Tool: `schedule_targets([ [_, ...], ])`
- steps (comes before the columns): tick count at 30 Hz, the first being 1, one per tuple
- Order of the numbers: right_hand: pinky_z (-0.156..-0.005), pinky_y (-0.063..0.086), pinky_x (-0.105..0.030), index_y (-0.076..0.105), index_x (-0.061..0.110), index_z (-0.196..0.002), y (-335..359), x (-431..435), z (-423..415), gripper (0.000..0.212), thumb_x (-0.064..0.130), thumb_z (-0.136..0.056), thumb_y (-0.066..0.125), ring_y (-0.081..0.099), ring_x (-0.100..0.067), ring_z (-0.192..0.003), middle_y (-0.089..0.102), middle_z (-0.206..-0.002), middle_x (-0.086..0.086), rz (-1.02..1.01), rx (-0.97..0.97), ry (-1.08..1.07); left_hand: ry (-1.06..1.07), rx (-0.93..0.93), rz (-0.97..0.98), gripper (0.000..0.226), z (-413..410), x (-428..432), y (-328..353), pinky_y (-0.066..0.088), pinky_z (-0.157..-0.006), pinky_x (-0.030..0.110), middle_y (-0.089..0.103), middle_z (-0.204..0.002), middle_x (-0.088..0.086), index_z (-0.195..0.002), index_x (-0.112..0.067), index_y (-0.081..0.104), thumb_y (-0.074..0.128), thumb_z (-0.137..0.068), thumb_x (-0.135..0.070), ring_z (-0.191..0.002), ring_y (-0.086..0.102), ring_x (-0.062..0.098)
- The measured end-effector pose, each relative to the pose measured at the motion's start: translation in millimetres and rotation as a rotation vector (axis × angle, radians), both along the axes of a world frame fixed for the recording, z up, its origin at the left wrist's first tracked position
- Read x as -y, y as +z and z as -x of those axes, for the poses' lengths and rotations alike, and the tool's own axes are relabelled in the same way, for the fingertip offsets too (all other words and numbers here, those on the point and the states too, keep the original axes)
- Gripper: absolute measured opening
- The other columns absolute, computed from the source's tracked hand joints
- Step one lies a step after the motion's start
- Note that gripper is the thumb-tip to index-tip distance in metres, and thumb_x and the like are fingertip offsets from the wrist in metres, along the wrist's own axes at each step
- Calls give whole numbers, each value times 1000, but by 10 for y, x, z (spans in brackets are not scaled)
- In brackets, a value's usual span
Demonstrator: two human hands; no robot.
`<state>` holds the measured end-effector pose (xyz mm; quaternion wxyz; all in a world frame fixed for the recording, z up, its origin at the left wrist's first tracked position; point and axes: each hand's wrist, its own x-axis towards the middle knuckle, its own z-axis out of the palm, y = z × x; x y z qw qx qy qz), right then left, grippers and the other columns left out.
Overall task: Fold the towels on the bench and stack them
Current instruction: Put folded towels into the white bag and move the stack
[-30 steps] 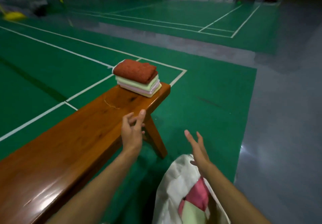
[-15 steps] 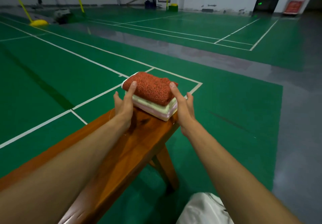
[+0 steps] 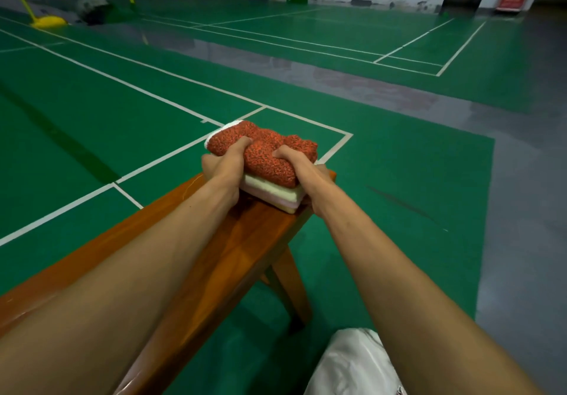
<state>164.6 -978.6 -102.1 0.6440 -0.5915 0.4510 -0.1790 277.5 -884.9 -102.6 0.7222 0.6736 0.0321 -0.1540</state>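
- The stack of towels (image 3: pixel 273 193) fills the far end of the worktop (image 3: pixel 251 241) almost edge to edge.
- The left hand (image 3: pixel 225 166) and right hand (image 3: pixel 299 169) grip the stack from either side, thumbs dug into the red top towel (image 3: pixel 267 152), so both flanks are taken.
- The left forearm lies along the worktop; a bare strip runs beside it up to the stack.
- Open green floor (image 3: pixel 399 210) lies beyond the far end and to the right.
- A white bag (image 3: pixel 352 364) sits low under the right forearm.

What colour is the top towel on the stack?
The top towel is speckled rust red; the head view shows it best.
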Motion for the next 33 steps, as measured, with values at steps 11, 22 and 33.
schedule_targets([
  [11,-68,61,-38,67,15,-125,-354,-701,1318,80,49,-54,83,76,-32,-88,77,-109,-15,-277,376,47,-27,54,35,78,1319,-628,-90,59,-90,45,69,-110,-1,-113,-28,52,92,-51,-54,-97,71,21],
  [22,-76,59,-32,52,4,-129,-1225,-1517,3114,84,32,-56,83,72,-26,-100,69,-117,-16,-104,475,-329,-312,-489,352,97,3411,-1152,-948,51,-106,55,70,-131,12,-141,-17,60,84,-65,-71,-120,68,32],
  [33,-100,55,-53,52,29,-142,-2369,-1962,3841,89,46,-61,85,66,-24,-118,67,-132,-3,-292,110,-511,-485,-905,150,51,3840,-1216,-2151,55,-94,51,75,-113,21,-125,-9,69,78,-78,-25,-100,72,37],
])
